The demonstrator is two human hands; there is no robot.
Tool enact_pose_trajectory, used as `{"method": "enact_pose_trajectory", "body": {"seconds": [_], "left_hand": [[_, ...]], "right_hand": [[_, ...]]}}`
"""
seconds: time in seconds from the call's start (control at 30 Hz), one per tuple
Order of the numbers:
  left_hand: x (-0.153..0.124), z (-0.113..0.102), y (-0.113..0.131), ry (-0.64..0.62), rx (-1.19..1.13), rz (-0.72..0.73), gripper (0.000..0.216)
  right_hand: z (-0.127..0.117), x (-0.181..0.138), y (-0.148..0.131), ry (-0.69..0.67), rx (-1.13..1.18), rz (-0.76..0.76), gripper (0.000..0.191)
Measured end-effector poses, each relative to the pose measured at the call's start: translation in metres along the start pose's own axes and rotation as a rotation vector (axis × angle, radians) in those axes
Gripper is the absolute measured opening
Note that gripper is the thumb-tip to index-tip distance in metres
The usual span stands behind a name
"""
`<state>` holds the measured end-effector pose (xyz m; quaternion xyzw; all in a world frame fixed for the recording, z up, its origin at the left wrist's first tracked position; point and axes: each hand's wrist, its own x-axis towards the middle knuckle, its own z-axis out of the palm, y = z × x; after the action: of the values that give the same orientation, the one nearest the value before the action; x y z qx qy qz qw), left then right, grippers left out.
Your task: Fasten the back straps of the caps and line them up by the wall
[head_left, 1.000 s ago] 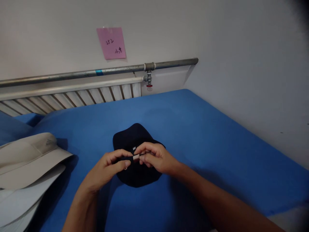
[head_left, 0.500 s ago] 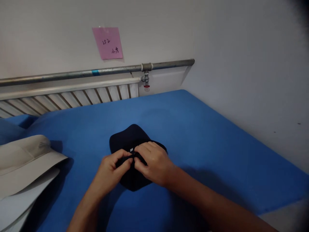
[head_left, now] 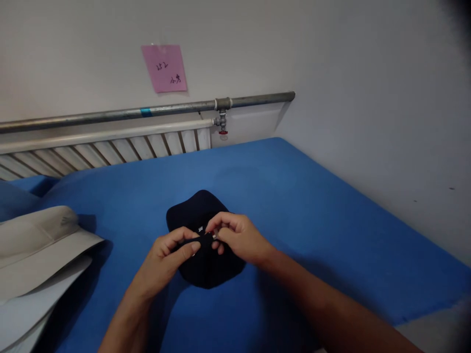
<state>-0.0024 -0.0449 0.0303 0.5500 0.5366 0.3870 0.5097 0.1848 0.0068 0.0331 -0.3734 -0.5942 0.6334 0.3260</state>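
A dark navy cap [head_left: 195, 208] lies on the blue-covered table [head_left: 312, 215], its brim pointing away and its dark inside partly showing. My left hand [head_left: 171, 252] pinches the near band of the cap between thumb and fingers. Close beside it, my right hand [head_left: 237, 238] is closed at the same band, thumb and forefinger together. A small pale bit shows at the right fingertips, too small to make out. Inside the cap a small white label is visible. The right fingers hide part of the cap's right side.
Stacked beige and white hats [head_left: 44, 245] stand on the left of the table. A white radiator [head_left: 132, 147], a metal pipe [head_left: 176, 108] and a red-handled valve [head_left: 222, 128] run along the back wall. A pink note [head_left: 165, 68] hangs above. A wall borders the right side.
My right hand has turned and shifted slightly right, its fingers now drawn into a pinch. My left hand keeps its hold. The cap's near part has moved slightly right.
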Motion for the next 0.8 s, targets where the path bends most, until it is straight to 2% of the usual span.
{"method": "enact_pose_trajectory", "body": {"seconds": [0.1,0.2,0.27,0.43,0.53,0.67,0.8], "left_hand": [[0.002,-0.004,-0.005,0.003,-0.072,-0.016,0.018],[0.002,-0.007,-0.006,0.032,-0.112,-0.031,0.018],[0.001,-0.008,-0.005,0.032,-0.117,-0.032,0.018],[0.001,-0.007,0.001,0.077,-0.037,0.019,0.015],[0.001,-0.005,0.004,0.11,0.012,0.069,0.017],[-0.003,-0.002,0.006,0.128,0.016,0.102,0.016],[-0.007,-0.001,0.01,0.183,0.049,0.134,0.016]], "right_hand": [[-0.006,0.0,-0.007,-0.095,0.165,0.069,0.016],[-0.012,-0.002,-0.01,-0.201,0.15,0.0,0.026],[-0.015,-0.003,-0.01,-0.218,0.115,-0.045,0.036],[-0.014,-0.003,-0.004,-0.164,-0.036,-0.126,0.026],[-0.011,-0.003,-0.002,-0.098,-0.219,-0.29,0.028],[-0.01,-0.005,-0.002,-0.043,-0.408,-0.495,0.019],[-0.01,-0.007,-0.001,-0.025,-0.463,-0.531,0.017]]}}
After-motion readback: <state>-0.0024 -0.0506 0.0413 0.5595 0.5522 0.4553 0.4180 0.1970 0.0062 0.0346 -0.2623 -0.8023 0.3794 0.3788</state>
